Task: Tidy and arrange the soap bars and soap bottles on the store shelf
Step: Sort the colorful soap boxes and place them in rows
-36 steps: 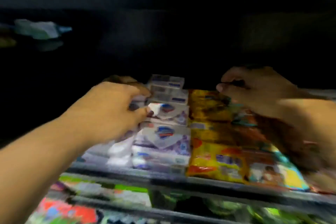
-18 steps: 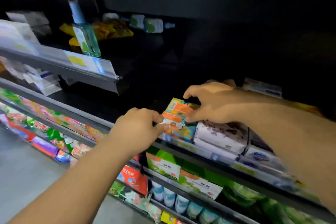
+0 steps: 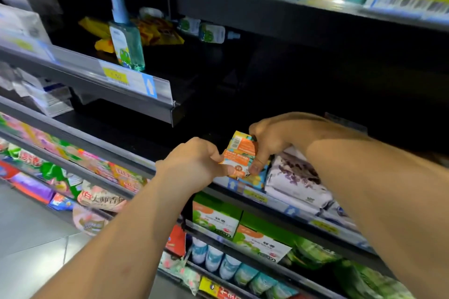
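An orange boxed soap bar (image 3: pixel 239 155) stands at the front edge of the middle shelf (image 3: pixel 267 199). My left hand (image 3: pixel 194 165) pinches its lower left corner. My right hand (image 3: pixel 272 138) grips its top and right side from above. A blue-and-yellow soap box (image 3: pixel 255 179) lies under it. White and purple soap packs (image 3: pixel 296 177) are stacked just to the right. A teal soap bottle (image 3: pixel 126 41) stands upright on the upper left shelf. Two small bottles (image 3: pixel 206 31) lie on their sides further back.
Yellow packets (image 3: pixel 155 31) lie behind the teal bottle. A price-tag rail (image 3: pixel 116 80) fronts the upper left shelf. Lower shelves hold green boxes (image 3: pixel 216 218) and colourful packets (image 3: pixel 97 165). Grey floor (image 3: pixel 31 233) shows at lower left. The shelf's back is dark.
The view swung left from the white soap stack to the orange box. Both hands closed on that box, and the right hand now wraps further down its side.
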`<state>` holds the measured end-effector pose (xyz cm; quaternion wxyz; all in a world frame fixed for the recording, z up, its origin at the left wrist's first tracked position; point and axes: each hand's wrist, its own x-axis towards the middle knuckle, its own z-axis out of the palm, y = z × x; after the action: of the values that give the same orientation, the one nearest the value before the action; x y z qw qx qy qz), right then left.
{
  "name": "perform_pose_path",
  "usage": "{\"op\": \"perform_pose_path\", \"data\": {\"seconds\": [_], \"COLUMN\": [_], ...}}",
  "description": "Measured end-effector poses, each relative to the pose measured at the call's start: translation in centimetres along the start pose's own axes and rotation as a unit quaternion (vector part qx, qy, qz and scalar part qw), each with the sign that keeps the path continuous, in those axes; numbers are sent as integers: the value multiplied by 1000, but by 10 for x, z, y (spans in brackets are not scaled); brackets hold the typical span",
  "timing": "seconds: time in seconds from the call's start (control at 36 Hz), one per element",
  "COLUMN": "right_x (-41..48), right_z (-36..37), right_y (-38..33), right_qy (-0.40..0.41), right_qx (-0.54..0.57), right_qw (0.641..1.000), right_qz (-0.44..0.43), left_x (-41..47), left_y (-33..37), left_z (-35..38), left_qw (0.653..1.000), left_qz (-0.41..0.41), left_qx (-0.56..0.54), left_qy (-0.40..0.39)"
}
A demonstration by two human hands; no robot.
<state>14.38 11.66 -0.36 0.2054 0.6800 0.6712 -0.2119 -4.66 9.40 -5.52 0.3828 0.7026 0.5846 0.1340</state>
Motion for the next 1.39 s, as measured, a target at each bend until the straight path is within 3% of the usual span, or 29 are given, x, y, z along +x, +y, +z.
{"op": "perform_pose_path", "data": {"seconds": [0.28, 0.5, 0.61, 0.69, 0.75, 0.81, 0.94, 1.03, 1.08, 1.14, 1.28, 1.39], "right_x": [-7, -20, -62, -97, -118, -133, -145, -147, -151, -153, -152, -158], "right_z": [6, 24, 31, 44, 52, 67, 97, 104, 106, 108, 111, 117], "right_y": [4, 10, 14, 19, 25, 34, 52, 60, 63, 64, 65, 70], "right_qy": [63, 251, 330, 376, 368, 358, 351, 397, 386, 364, 380, 411], "right_qx": [52, 137, 291, 471, 571, 597, 570, 451, 423, 439, 358, 329], "right_qw": [997, 958, 898, 797, 734, 717, 743, 797, 816, 818, 849, 846], "right_qz": [12, 18, 3, -25, -29, -39, 17, 68, 74, 74, 78, 84], "left_x": [2, 5, 7, 0, 0, 1, 12, 23, 29, 32, 31, 33], "left_y": [-3, -8, -7, 3, 11, 18, 34, 32, 27, 25, 37, 40], "left_z": [0, 1, 1, -5, -7, -8, -5, -1, 3, 7, 16, 17], "left_qw": [999, 998, 999, 993, 977, 966, 935, 910, 898, 900, 902, 921], "left_qz": [3, 6, 9, 83, 164, 197, 236, 280, 298, 289, 274, 245], "left_qx": [-45, -58, -35, 86, 120, 123, 214, 285, 314, 321, 332, 302], "left_qy": [3, -3, 1, 1, -58, -117, -158, -114, -80, -63, -29, -8]}}
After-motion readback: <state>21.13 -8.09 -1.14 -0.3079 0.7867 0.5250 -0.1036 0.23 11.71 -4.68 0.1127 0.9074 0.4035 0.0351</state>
